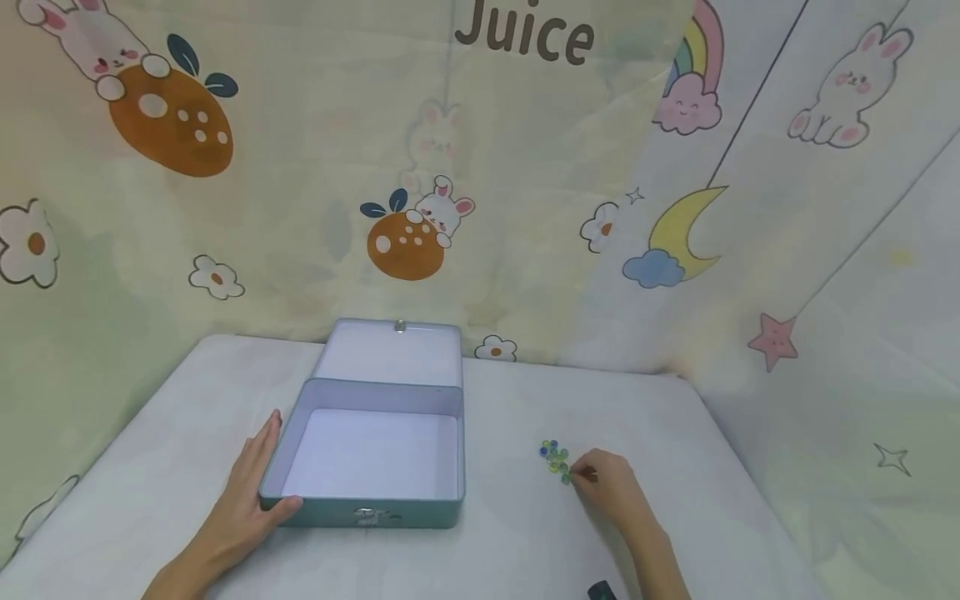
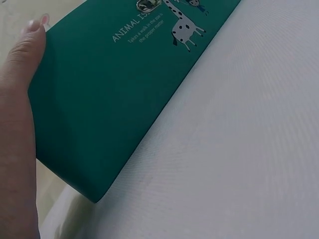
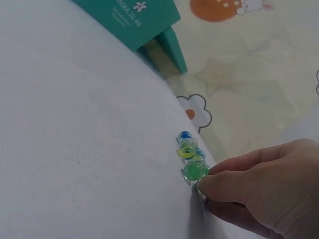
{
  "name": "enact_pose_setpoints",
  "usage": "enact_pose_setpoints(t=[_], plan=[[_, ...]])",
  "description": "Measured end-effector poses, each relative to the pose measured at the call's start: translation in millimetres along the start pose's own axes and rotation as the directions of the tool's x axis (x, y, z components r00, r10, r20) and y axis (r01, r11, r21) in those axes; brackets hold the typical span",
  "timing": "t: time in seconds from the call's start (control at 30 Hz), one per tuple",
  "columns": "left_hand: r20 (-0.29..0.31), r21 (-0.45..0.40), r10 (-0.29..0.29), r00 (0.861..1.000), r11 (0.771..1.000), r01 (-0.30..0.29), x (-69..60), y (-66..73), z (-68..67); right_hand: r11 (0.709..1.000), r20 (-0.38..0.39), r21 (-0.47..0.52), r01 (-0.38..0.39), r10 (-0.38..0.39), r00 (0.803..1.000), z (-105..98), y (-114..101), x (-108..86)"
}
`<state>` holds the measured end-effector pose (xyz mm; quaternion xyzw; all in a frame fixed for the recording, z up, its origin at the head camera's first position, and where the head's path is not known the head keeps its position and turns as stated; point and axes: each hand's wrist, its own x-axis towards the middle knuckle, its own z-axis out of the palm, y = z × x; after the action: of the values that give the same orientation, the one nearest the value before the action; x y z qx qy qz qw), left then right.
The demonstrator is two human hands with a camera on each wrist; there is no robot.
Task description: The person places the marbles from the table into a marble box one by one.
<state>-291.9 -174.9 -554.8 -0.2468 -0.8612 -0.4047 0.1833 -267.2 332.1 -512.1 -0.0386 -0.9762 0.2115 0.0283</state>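
Pinching a marble (image 1: 567, 478), right hand (image 1: 611, 487); other marbles (image 1: 553, 455) just beside. Left hand (image 1: 243, 504) spread against green tin (image 1: 412, 514), centre-left; dark object (image 1: 602, 591), bottom edge.

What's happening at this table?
A person is working with both hands. The left hand rests against the left front corner of a green box, which stands open with its lid tipped back. The right hand has its fingertips at a small cluster of glass marbles on the white tabletop, to the right of the box. Can't tell whether it has pinched one.
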Motion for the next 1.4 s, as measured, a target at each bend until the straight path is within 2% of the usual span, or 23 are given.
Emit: enact_pose_setpoints(t=[0.23, 0.43, 0.63, 0.8, 0.9, 1.17, 1.4], plan=[[0.0, 0.003, 0.0, 1.0, 1.0, 0.0, 9.4, 0.8, 2.6, 1.0, -0.006, -0.029, 0.003, -0.003, 1.0, -4.6, 1.0, 4.3], [0.01, -0.002, -0.007, 1.0, 1.0, 0.008, 12.5, 0.4, 3.3, 0.998, 0.003, -0.064, -0.01, 0.01, 1.0, -0.4, -0.5, 9.8], [-0.005, -0.009, -0.011, 1.0, 1.0, 0.011, 10.2, -3.9, 2.8, 0.998, 0.043, -0.04, -0.05, 0.052, 0.998, 1.5, -7.0, 17.3], [0.007, -0.021, -0.026, 1.0, 0.999, 0.026, 8.3, -3.3, 4.9, 0.99, 0.089, 0.014, -0.142, 0.14, 0.986, -4.4, -11.2, 20.1], [0.009, -0.014, -0.038, 0.999, 0.999, 0.038, 7.8, -1.7, 5.8, 0.986, 0.092, 0.031, -0.166, 0.162, 0.982, -5.9, -11.7, 20.8], [-0.016, -0.005, -0.011, 1.0, 1.0, 0.011, 4.9, -2.1, 4.9, 0.981, 0.106, -0.016, -0.195, 0.195, 0.975, -8.1, -23.2, 23.4], [0.01, -0.046, -0.058, 0.998, 0.997, 0.058, -2.8, 0.9, 2.1, 0.97, 0.126, -0.001, -0.244, 0.242, 0.962, -15.7, -28.6, 18.6]])
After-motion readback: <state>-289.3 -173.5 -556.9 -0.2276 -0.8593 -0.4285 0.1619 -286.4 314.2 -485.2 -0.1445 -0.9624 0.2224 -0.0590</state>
